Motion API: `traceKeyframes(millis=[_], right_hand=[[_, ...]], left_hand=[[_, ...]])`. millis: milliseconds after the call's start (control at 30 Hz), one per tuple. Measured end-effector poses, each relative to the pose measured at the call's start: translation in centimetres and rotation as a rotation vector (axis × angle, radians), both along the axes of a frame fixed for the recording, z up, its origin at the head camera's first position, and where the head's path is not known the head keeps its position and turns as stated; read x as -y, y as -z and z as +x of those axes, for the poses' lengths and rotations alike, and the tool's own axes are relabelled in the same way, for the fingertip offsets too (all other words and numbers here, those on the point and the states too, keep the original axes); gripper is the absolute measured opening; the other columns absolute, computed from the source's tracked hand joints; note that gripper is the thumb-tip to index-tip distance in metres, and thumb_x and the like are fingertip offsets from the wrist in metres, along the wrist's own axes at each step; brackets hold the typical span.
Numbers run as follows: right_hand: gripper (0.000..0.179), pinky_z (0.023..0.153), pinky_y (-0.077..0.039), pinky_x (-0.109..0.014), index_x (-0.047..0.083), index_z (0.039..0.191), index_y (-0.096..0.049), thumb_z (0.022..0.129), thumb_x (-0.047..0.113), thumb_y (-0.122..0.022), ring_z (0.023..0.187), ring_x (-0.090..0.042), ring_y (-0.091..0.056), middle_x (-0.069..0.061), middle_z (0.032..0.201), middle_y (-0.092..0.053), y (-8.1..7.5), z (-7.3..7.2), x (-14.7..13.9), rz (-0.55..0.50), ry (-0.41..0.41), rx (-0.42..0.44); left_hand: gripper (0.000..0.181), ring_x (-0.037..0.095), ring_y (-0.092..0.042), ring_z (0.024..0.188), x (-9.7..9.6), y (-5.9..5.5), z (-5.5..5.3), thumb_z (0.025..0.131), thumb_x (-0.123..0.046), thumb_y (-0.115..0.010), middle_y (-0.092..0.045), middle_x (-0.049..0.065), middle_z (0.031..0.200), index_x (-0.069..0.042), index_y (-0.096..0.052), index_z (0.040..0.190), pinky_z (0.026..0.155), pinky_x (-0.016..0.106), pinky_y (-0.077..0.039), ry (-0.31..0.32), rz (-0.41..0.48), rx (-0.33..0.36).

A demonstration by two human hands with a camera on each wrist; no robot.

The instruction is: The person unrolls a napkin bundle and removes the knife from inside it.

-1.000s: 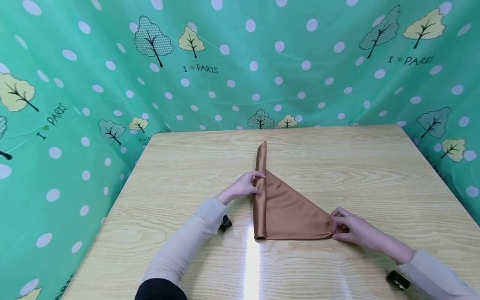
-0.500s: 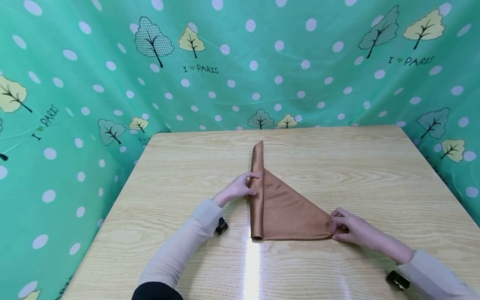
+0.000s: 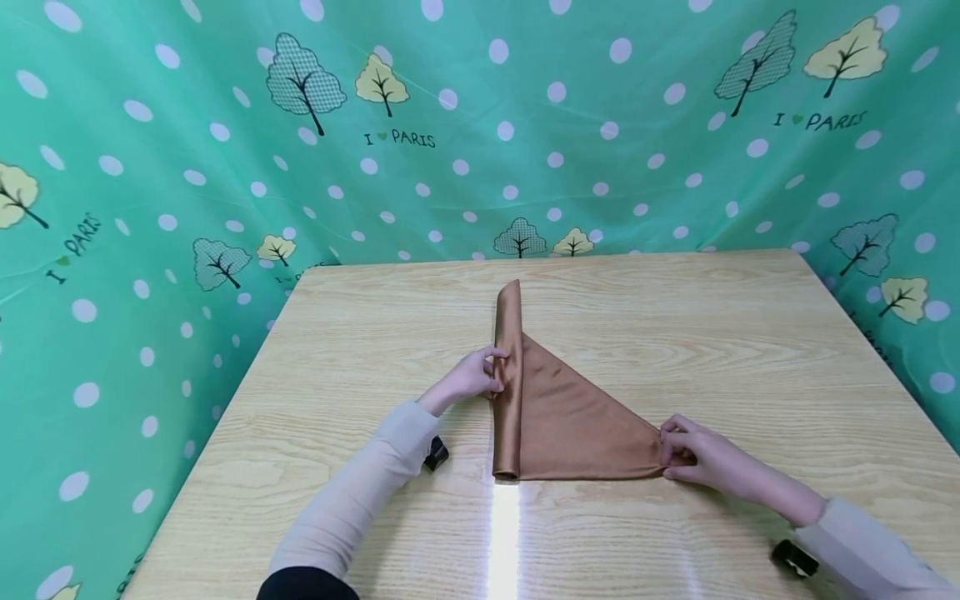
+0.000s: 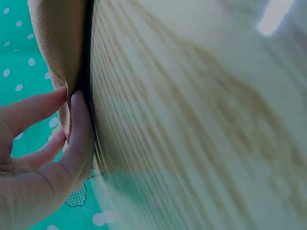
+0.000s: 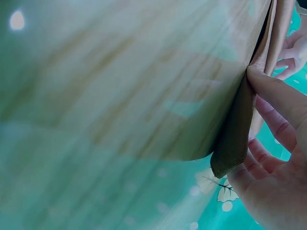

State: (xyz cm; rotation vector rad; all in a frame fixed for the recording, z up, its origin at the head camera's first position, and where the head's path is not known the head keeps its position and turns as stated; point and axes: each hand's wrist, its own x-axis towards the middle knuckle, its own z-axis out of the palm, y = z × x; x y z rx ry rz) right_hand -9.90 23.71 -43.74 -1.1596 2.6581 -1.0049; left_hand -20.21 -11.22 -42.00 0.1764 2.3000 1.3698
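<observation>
Way over at nine o'clock the green curtain [image 3: 112, 350] drops past the table [image 3: 300, 350]. In at seven o'clock there's the pale left sleeve [image 3: 352, 492], with a small black block [image 3: 437, 453] just beside its cuff. And here's the left hand [image 3: 471, 375], thumb and fingers bent, pinching the roll [image 3: 507, 425]; the left wrist view shows brown fabric nipped between the fingertips.

The roll, then: the gathered part of the brown cloth [image 3: 577, 417], mid-table, touching the hand at its three o'clock. Its long axis runs nearly straight from twelve to six, and the hand grips it from the nine o'clock side, around the middle of its length. That's the key line here: roll upright to the view, flat cloth fanning out from it towards three, left hand by far the nearer.

On across the flat part, wide at the roll, its upper edge slanting down towards four o'clock, narrowing to a tip. And there's the right hand [image 3: 703, 456], thumb and fingers pinching that tip! From here the roll lies between nine and ten o'clock, well apart, with the cloth spanning the two hands. Beyond, at four, another black block [image 3: 795, 558] and the right sleeve [image 3: 862, 546].
</observation>
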Motion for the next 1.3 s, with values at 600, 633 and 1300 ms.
traceKeyframes(millis=[600,633,1300], right_hand=[[0.017,0.055,-0.04,-0.02,0.018,0.074,-0.056,0.073,0.01,-0.071,0.073,-0.003,-0.045,-0.004,0.093,-0.047,0.0,0.1,0.0,-0.003,-0.009,-0.006],[0.018,0.055,-0.04,-0.02,0.018,0.074,-0.056,0.072,0.009,-0.071,0.073,-0.004,-0.045,-0.005,0.093,-0.047,0.0,0.1,0.0,-0.005,-0.011,-0.007],[0.021,0.056,-0.04,-0.019,0.019,0.073,-0.056,0.069,0.006,-0.072,0.074,-0.002,-0.045,-0.004,0.092,-0.047,0.1,0.0,0.0,-0.011,-0.005,-0.023]], left_hand=[[0.037,0.024,-0.055,0.085,-0.7,-1.3,-0.6,0.074,-0.004,-0.066,-0.055,0.014,0.098,-0.001,-0.057,0.109,0.072,0.03,-0.047,0.11,-0.228,-0.36],[0.035,0.02,-0.054,0.083,-0.5,-0.2,-1.2,0.074,-0.008,-0.066,-0.057,0.011,0.095,-0.002,-0.058,0.108,0.071,0.027,-0.046,0.15,-0.214,-0.408],[0.046,0.024,-0.049,0.087,-1.9,-1.1,-0.4,0.075,-0.023,-0.069,-0.059,0.011,0.089,0.0,-0.055,0.112,0.075,0.032,-0.04,0.342,-0.498,-0.472]])
